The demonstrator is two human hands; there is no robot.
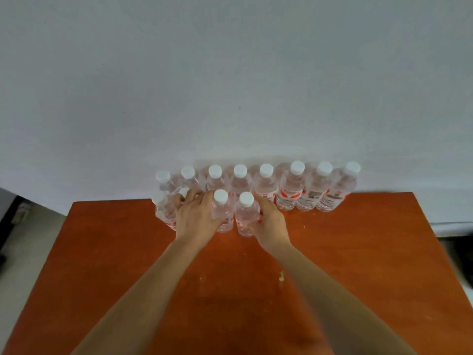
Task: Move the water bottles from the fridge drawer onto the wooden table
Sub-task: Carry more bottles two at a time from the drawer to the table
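Several clear water bottles with white caps and red labels stand upright on the wooden table [332, 265]. A back row [291, 190] runs along the wall. In front of it stands a shorter row at the left. My left hand [195, 216] wraps around one front-row bottle [222, 213], its fingers also touching the bottle behind. My right hand [270, 224] grips the bottle beside it [245, 216], which stands on the table. The fridge drawer is out of view.
A plain white wall [230, 85] rises right behind the bottles. The table's near half holds a few small crumbs [281, 276]. Grey floor and a dark object [10, 221] lie off the left edge.
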